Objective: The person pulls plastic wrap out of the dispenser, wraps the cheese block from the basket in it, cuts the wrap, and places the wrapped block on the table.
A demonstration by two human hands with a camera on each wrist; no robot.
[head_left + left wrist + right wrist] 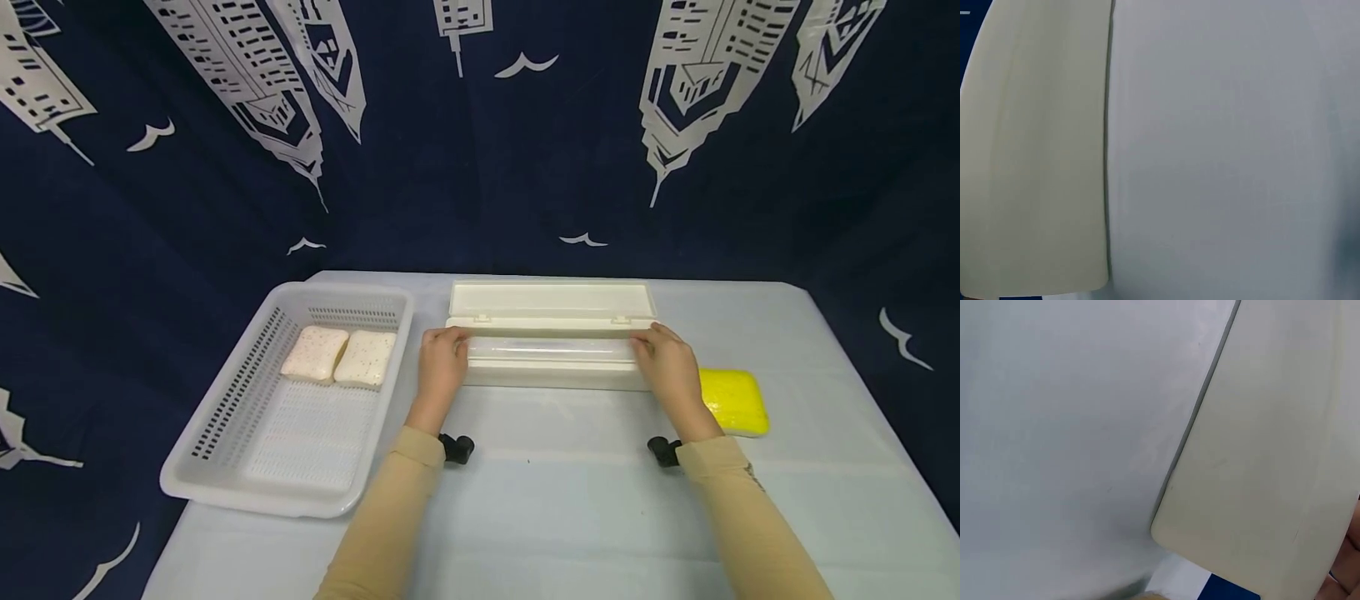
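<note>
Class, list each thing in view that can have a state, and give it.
Cream box: open, lid raised
Clear roll: exposed in the box
Left hand: fingers bent at the roll's left end, apparently holding it
Right hand: fingers bent at the roll's right end, apparently holding it
White basket: uncovered, part-filled
Two speckled slabs: side by side in the basket
Yellow block: lying flat, partly hidden
Navy cloth: hung up

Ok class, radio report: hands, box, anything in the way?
Left hand, right hand: at opposite ends of box. Lid open, shiny roll inside. Yellow block near right hand, not over the box.
</note>
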